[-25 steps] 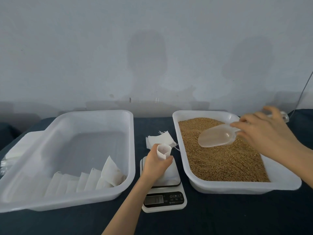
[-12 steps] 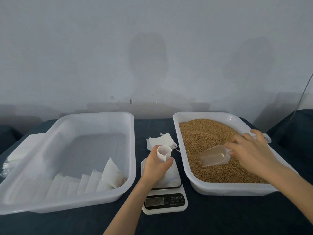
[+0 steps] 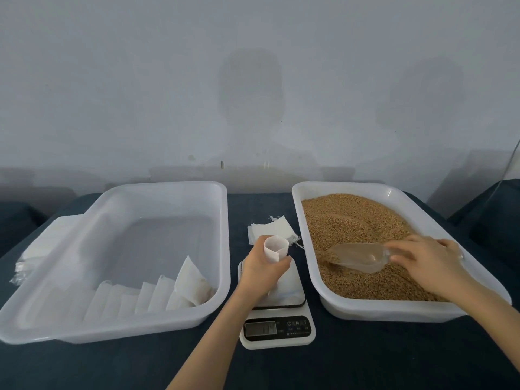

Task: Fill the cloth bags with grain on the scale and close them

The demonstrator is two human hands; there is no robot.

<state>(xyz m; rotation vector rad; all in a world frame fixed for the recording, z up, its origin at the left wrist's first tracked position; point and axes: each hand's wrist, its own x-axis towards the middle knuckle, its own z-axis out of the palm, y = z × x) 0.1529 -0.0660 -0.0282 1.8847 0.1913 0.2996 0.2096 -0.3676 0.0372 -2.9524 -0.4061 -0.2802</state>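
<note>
GRAIN BY THE GRAM: A person's left hand (image 3: 263, 273) holds a small white cloth bag (image 3: 275, 249) upright on the platform of a white digital kitchen scale (image 3: 277, 330), fingers curled round its neck so the mouth stands open. The right hand (image 3: 430, 263) has its fingers clamped on the handle of a clear plastic scoop (image 3: 357, 256). The scoop's bowl lies low in the golden-brown grain (image 3: 351, 220) filling a white plastic tray (image 3: 394, 311) to the right of the scale. A second white plastic tray (image 3: 140, 330), on the left, holds a row of filled white bags (image 3: 194, 282) leaning along its near wall. A small stack of flat empty bags (image 3: 270, 230) lies on the dark blue counter (image 3: 365, 361) just behind the scale. The bag looks light, thin and limp, likely to slump or fold shut unless supported, so the neck just below the opening seems the place to hold it. Loose grain will probably run fast off the scoop's smooth lip, so a slow tilt close over the mouth looks wise. The scale's display is too blurred to read
</note>
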